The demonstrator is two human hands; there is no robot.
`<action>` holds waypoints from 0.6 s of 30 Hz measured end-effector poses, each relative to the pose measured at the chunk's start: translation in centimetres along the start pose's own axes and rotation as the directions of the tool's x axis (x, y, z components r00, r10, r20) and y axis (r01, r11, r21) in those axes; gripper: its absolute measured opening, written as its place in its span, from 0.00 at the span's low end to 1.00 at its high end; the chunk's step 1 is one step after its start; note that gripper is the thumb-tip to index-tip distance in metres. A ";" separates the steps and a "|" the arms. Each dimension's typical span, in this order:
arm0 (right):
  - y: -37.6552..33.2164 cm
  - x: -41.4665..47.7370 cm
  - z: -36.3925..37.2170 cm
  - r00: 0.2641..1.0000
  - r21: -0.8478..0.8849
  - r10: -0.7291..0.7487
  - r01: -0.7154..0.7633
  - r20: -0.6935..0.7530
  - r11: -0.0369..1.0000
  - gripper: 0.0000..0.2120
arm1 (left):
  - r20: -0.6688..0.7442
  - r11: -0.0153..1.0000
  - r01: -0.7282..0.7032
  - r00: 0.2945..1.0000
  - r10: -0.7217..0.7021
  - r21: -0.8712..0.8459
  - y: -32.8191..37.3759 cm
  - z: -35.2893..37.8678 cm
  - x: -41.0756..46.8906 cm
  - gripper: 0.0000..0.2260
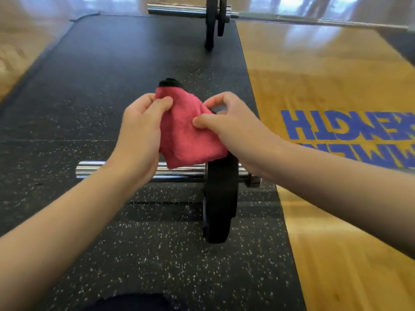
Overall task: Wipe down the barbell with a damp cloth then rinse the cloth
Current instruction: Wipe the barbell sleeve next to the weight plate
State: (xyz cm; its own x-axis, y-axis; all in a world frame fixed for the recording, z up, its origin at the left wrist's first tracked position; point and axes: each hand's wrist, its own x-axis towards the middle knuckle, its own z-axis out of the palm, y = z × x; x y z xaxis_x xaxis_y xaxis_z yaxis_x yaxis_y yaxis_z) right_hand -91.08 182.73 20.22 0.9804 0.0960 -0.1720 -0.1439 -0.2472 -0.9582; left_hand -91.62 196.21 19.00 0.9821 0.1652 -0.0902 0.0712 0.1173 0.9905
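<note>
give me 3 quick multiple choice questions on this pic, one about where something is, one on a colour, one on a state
1. Where is the cloth?
A. flat on the ground
B. held up over the near barbell
C. draped on the far bar

2. What colour is the cloth?
A. blue
B. white
C. pink

3. What is the right hand doing?
A. pinching the cloth
B. gripping the bar
C. lying open on the ground

Answers:
1 B: both hands hold it above the chrome bar end and the black plate.
2 C: it is plainly pink against the black mat.
3 A: its thumb and fingers nip the cloth's edge, and the left hand grips the other side.
</note>
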 end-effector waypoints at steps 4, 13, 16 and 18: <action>1.6 -0.7 -5.5 1.000 0.045 -0.028 0.028 0.006 0.999 0.12 | 0.070 0.996 0.050 0.996 -0.055 0.078 -0.1 4.8 -0.9 0.06; 8.3 -0.5 -15.5 0.999 0.154 0.024 -0.028 0.028 0.988 0.10 | 0.329 0.597 -0.263 0.944 -0.002 0.758 -0.6 12.6 -0.8 0.15; 10.1 0.2 -15.8 0.994 0.126 0.052 -0.063 0.092 0.990 0.11 | 0.344 0.357 -0.321 0.939 -0.001 0.877 -1.0 13.5 -0.9 0.29; 10.8 0.8 -15.3 0.992 0.101 0.051 -0.063 0.114 0.993 0.11 | 0.339 0.302 -0.308 0.939 -0.052 0.902 -1.4 13.8 -1.1 0.33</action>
State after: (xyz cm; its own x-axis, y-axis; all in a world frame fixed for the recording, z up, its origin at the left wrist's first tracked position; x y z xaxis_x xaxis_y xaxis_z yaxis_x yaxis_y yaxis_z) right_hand -89.82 165.39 13.21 0.9499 0.1930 -0.2458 -0.2181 -0.1540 -0.9637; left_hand -90.35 182.32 19.18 0.9780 -0.1824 -0.1014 -0.1240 -0.8987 0.4206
